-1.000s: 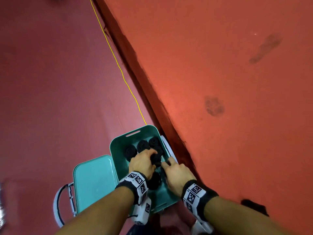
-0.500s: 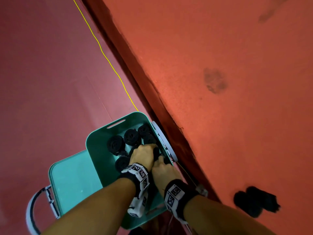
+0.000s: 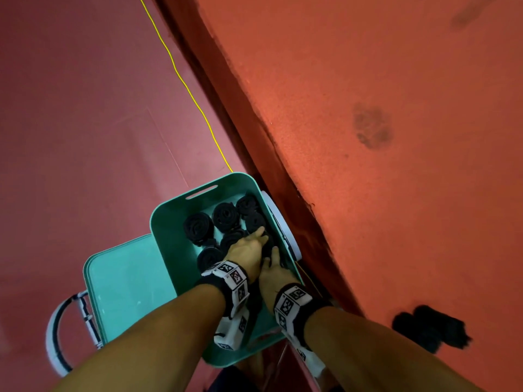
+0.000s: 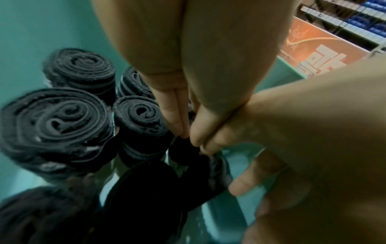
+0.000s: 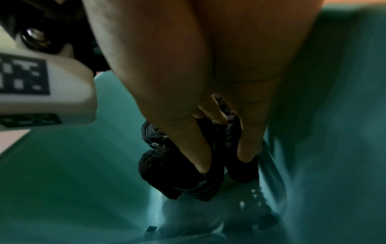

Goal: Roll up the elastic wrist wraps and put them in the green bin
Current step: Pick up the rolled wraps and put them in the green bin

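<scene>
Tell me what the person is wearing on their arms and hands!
Both arms are bare, with no sleeves and no gloves. The left hand and the right hand each have a black wristband behind them. White blocks printed with black square code patterns sit on the bands, and more white blocks hang below each wrist. No rings show on the fingers.

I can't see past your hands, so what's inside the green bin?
The bin holds black rolled wraps standing on end. Both hands, left and right, reach in and cover the rolls beneath them, so the total count is hidden.
</scene>
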The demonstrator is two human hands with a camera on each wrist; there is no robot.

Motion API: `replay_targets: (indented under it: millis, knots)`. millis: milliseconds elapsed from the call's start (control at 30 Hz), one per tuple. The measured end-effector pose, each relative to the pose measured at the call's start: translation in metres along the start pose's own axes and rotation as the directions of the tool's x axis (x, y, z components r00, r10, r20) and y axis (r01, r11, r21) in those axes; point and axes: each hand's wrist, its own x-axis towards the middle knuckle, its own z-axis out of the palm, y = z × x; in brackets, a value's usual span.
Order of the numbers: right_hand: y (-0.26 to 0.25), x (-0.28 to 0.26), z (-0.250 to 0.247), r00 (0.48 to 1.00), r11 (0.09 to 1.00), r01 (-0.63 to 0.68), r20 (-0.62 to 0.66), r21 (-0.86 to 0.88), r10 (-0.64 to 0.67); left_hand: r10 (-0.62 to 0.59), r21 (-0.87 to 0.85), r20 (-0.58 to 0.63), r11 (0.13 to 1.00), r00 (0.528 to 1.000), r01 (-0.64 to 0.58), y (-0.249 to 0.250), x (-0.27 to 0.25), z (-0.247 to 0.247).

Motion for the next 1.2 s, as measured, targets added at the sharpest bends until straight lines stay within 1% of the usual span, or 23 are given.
replay_targets:
  millis: [67, 167, 233, 300, 400, 500, 567, 600, 667, 733, 867, 933, 1000, 1067, 1133, 1200]
  knots:
    - [0.001, -0.007, -0.002, 0.999, 1.0, 0.027, -0.027, -0.005, -0.027, -0.012, -0.037, -0.042, 0.999, 0.999, 0.011, 0.004, -0.004, -0.005]
    - [0.005, -0.026, -0.01, 0.988, 0.995, 0.098, -0.126, 0.029, -0.094, -0.038, -0.085, -0.181, 0.996, 0.983, 0.023, 0.017, -0.016, -0.019]
    - [0.011, -0.042, -0.016, 0.969, 0.986, 0.163, -0.192, 0.02, -0.156, -0.056, -0.101, -0.255, 0.994, 0.965, 0.031, 0.032, -0.029, -0.035]
    - [0.019, -0.059, -0.024, 0.944, 0.977, 0.213, -0.264, 0.022, -0.2, -0.07, -0.073, -0.3, 0.996, 0.951, 0.05, 0.05, -0.043, -0.052]
    - [0.038, -0.085, -0.036, 0.903, 0.97, 0.239, -0.38, 0.05, -0.203, -0.071, 0.007, -0.368, 0.997, 0.927, 0.079, 0.078, -0.065, -0.075]
    - [0.068, -0.112, -0.049, 0.839, 0.968, 0.245, -0.512, 0.058, -0.182, -0.071, 0.05, -0.429, 0.993, 0.9, 0.103, 0.112, -0.082, -0.092]
    - [0.097, -0.13, -0.05, 0.801, 0.971, 0.22, -0.585, 0.092, -0.126, -0.019, 0.106, -0.448, 0.992, 0.894, 0.074, 0.142, -0.09, -0.095]
    - [0.115, -0.139, -0.048, 0.79, 0.973, 0.201, -0.606, 0.113, -0.093, 0.013, 0.142, -0.449, 0.988, 0.893, 0.057, 0.157, -0.091, -0.093]
    - [0.157, -0.156, -0.036, 0.783, 0.974, 0.154, -0.621, 0.169, -0.016, 0.07, 0.179, -0.432, 0.984, 0.899, 0.01, 0.193, -0.092, -0.082]
    - [0.204, -0.171, -0.017, 0.777, 0.966, 0.108, -0.626, 0.236, 0.066, 0.102, 0.183, -0.389, 0.983, 0.916, -0.032, 0.229, -0.088, -0.06]
    - [0.291, -0.191, 0.032, 0.787, 0.929, 0.003, -0.574, 0.369, 0.225, 0.145, 0.201, -0.235, 0.975, 0.961, -0.098, 0.298, -0.072, 0.007]
    - [0.326, -0.198, 0.061, 0.799, 0.908, -0.029, -0.536, 0.419, 0.273, 0.14, 0.199, -0.15, 0.974, 0.979, -0.108, 0.326, -0.065, 0.044]
    - [0.35, -0.201, 0.089, 0.822, 0.889, -0.04, -0.491, 0.456, 0.289, 0.126, 0.208, -0.099, 0.973, 0.987, -0.103, 0.346, -0.06, 0.08]
    - [0.366, -0.199, 0.113, 0.851, 0.882, -0.034, -0.45, 0.469, 0.272, 0.099, 0.252, -0.069, 0.965, 0.993, -0.079, 0.359, -0.059, 0.112]
    - [0.374, -0.193, 0.133, 0.879, 0.891, 0.001, -0.425, 0.454, 0.216, 0.068, 0.302, -0.036, 0.952, 0.997, -0.054, 0.365, -0.058, 0.138]
    - [0.376, -0.184, 0.15, 0.902, 0.897, 0.059, -0.408, 0.438, 0.14, 0.051, 0.32, -0.033, 0.947, 0.998, -0.038, 0.365, -0.057, 0.158]
